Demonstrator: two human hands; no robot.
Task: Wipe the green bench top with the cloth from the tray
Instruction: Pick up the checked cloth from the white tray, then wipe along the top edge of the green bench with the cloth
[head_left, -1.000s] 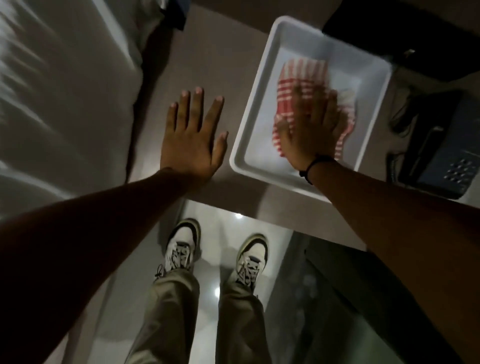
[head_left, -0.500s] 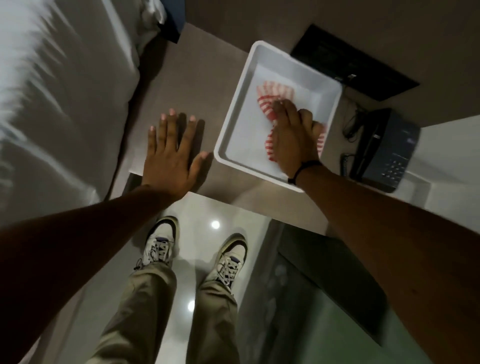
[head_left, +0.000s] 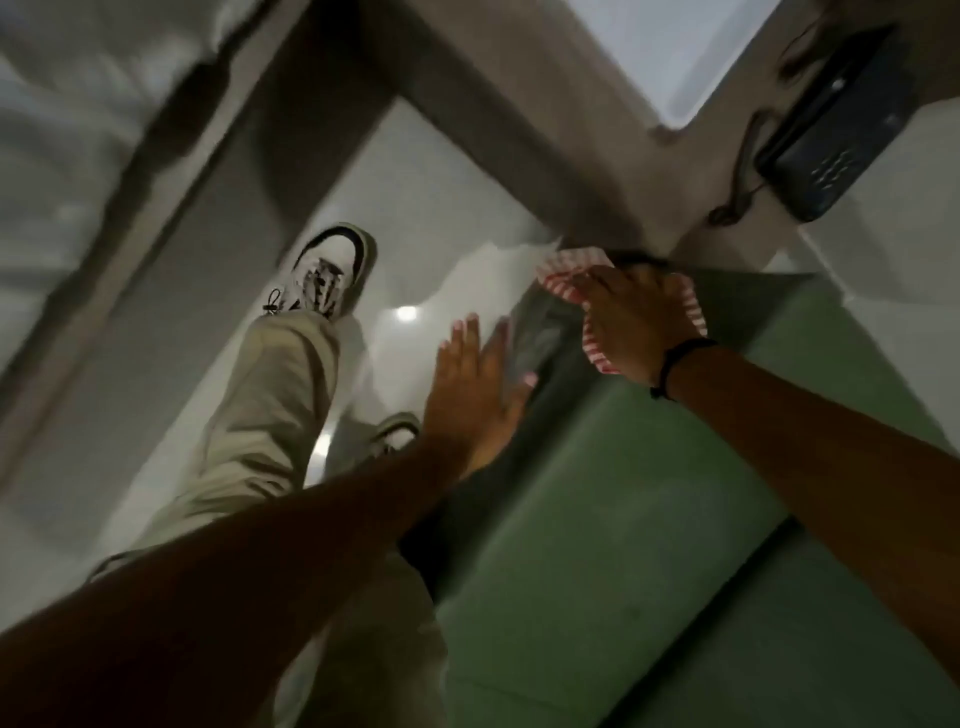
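Note:
The red-and-white striped cloth (head_left: 558, 270) lies under my right hand (head_left: 631, 322) at the far end of the green bench top (head_left: 649, 493). My right hand presses flat on it, fingers spread; striped edges stick out on both sides of the palm. My left hand (head_left: 475, 384) hovers open with fingers apart over the bench's left edge, holding nothing. The white tray (head_left: 680, 57) sits on the beige counter at the top, only one corner showing. The whole frame is motion-blurred.
A dark desk phone (head_left: 831, 140) with a cord rests on the beige counter (head_left: 519, 130) at upper right. A bed with white sheets (head_left: 78, 130) fills the left. My legs and sneakers (head_left: 332, 270) stand on the glossy white floor beside the bench.
My right hand carried the cloth out of the tray and down onto the green bench. My left hand left the counter and moved toward the bench edge. The view swung down and right.

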